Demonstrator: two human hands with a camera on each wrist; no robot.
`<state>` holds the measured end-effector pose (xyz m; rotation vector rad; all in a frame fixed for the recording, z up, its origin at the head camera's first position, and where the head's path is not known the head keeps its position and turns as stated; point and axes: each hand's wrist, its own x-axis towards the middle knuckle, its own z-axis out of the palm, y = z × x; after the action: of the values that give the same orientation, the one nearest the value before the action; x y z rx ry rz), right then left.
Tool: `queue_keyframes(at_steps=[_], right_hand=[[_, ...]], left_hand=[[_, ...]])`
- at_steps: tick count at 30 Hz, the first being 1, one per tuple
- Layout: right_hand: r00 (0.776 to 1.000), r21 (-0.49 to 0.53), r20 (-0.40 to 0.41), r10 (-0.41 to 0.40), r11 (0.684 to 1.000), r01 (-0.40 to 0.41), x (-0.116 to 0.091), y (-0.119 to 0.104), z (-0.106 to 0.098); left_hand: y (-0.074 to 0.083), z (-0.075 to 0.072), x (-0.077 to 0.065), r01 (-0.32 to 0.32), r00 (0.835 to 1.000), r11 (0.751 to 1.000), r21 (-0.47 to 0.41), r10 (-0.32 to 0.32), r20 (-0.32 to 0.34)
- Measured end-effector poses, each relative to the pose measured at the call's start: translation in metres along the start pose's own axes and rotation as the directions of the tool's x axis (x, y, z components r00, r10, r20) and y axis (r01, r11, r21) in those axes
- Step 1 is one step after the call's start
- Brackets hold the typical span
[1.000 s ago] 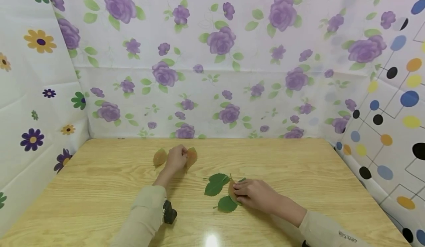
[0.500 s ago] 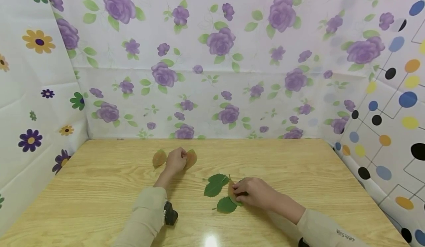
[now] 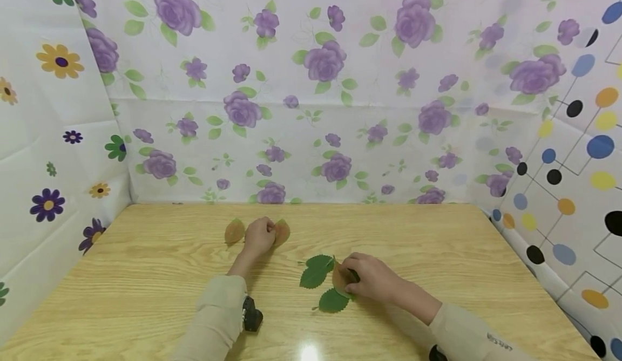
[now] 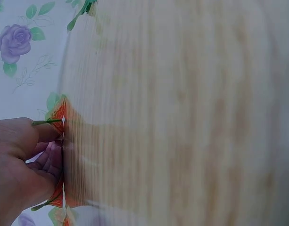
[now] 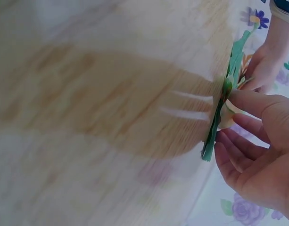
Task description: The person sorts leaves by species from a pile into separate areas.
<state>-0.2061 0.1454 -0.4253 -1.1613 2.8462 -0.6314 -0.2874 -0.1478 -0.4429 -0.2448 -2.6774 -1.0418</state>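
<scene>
My left hand (image 3: pixel 259 234) rests low at the far part of the table, fingers curled, between two orange artificial leaves. Its fingertips meet the edge of the right-hand leaf (image 3: pixel 282 232); whether they pinch it is hidden. The other leaf (image 3: pixel 235 231) lies flat to the hand's left. In the left wrist view, orange leaf parts (image 4: pixel 58 117) and green stems show on both sides of the fingers. My right hand (image 3: pixel 374 277) pinches another orange leaf (image 3: pixel 340 280) by its right side. That leaf lies over a loose group of green leaves (image 3: pixel 313 274).
A separate green leaf (image 3: pixel 333 300) lies at the near side of the group. The wood-grain table (image 3: pixel 170 285) is glossy and reflects a bright spot near its front. Flower-patterned cloth (image 3: pixel 320 150) stands behind it, with printed sheets at both sides.
My right hand has shifted slightly, its fingers now at the orange leaf's right edge, with more of the leaf showing. My left hand has barely moved; the leaf beside it has turned slightly.
</scene>
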Motion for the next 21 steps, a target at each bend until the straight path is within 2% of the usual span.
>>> queue_keyframes(at_steps=[7,13,21], right_hand=[[1.0,0.045,-0.005,0.026,0.999,-0.025,0.0023,-0.0002,0.0002],[0.998,0.143,-0.014,0.061,0.988,-0.059,0.003,0.0017,0.0003],[0.994,0.349,0.001,0.108,0.932,-0.102,0.0044,0.008,-0.0041]], left_hand=[[-0.0016,0.0008,0.0005,0.012,1.0,1.0,-0.017,-0.012,0.0],[-0.0038,0.0024,0.0009,0.018,1.0,1.0,-0.023,-0.018,-0.007],[-0.0045,0.0025,0.0011,0.019,1.0,0.999,-0.026,-0.02,-0.023]])
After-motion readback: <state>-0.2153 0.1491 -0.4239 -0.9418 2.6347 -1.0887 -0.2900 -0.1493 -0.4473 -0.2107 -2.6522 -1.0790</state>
